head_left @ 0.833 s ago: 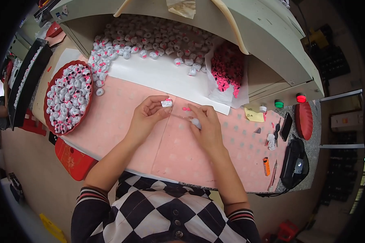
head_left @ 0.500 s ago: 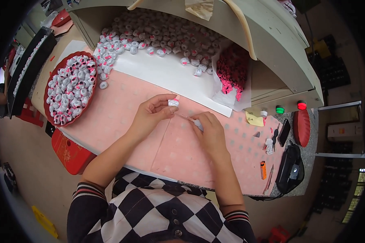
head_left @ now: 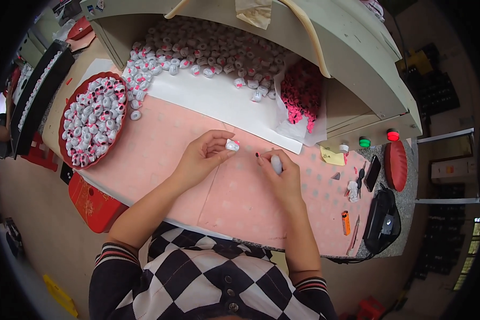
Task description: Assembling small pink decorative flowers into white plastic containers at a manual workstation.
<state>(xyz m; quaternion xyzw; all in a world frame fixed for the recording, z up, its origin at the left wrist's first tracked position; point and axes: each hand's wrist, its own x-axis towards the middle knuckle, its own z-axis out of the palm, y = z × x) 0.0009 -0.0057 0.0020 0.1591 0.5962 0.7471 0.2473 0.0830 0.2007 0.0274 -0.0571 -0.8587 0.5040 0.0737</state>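
My left hand (head_left: pixel 201 159) is closed, pinching a small rounded white piece with a pink part (head_left: pixel 232 144) between thumb and fingertips, just above the pink mat (head_left: pixel 181 125). To its right, my right hand (head_left: pixel 284 178) is closed around a small whitish bottle or tube (head_left: pixel 276 164) tucked among the fingers. At its fingertips a tiny dark red piece (head_left: pixel 258 154) shows. The two hands are a little apart. Nearest beyond my right hand lies a clear-white bag (head_left: pixel 284 125) of small pink and black pieces (head_left: pixel 302 90).
A red scalloped tray (head_left: pixel 124 109) of white and pink pieces stands at left. Many similar pieces (head_left: pixel 208 45) lie under the grey hood (head_left: pixel 352 50) on a white sheet (head_left: pixel 208 93). At right are an orange lighter (head_left: pixel 346 223), tweezers (head_left: pixel 354 234), a phone (head_left: pixel 373 173) and a black pouch (head_left: pixel 381 224).
My hands have moved apart. The thin tip from my right hand no longer reaches the white piece; a tiny dark red piece now shows at the right fingertips. The left hand has come slightly nearer.
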